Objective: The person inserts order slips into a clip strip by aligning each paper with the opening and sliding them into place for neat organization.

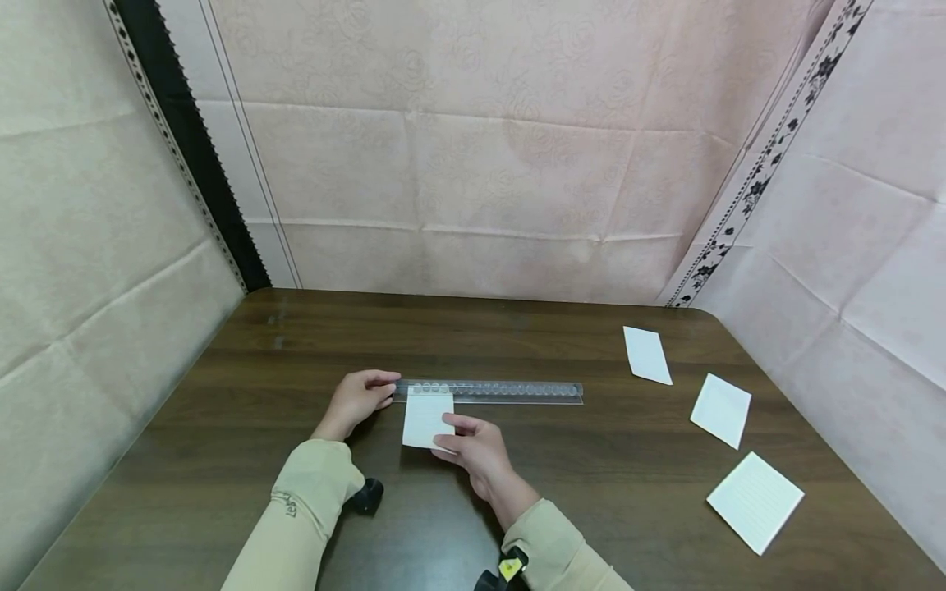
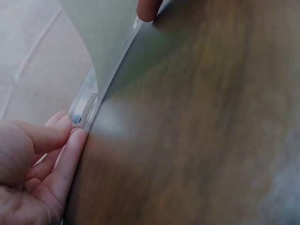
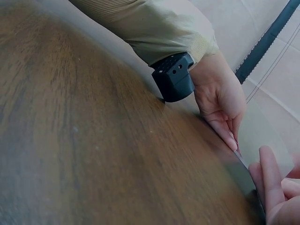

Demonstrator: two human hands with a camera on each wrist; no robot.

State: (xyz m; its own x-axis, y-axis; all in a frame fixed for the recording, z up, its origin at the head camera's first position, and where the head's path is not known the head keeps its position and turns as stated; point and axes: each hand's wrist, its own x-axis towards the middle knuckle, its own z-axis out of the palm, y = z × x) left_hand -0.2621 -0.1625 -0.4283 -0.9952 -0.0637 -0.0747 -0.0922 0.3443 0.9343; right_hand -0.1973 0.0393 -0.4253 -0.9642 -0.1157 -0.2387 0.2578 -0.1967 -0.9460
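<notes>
A clear plastic ruler [image 1: 489, 391] lies across the middle of the dark wooden table [image 1: 591, 492]. My left hand [image 1: 360, 400] grips its left end, fingers curled on the edge; the left wrist view shows those fingers [image 2: 56, 150] pinching the ruler's end [image 2: 84, 105]. A small white paper sheet [image 1: 426, 418] lies with its top edge at the ruler. My right hand [image 1: 473, 447] pinches the sheet's lower right corner, thumb on top. In the right wrist view the left hand [image 3: 220, 103] and my right fingers [image 3: 272, 187] meet at the ruler's edge.
Three more white paper sheets lie on the right side of the table: one [image 1: 647, 355] at the back, one [image 1: 721, 410] in the middle, one [image 1: 755, 501] near the front. Cloth-covered walls close in the table at the back and on both sides.
</notes>
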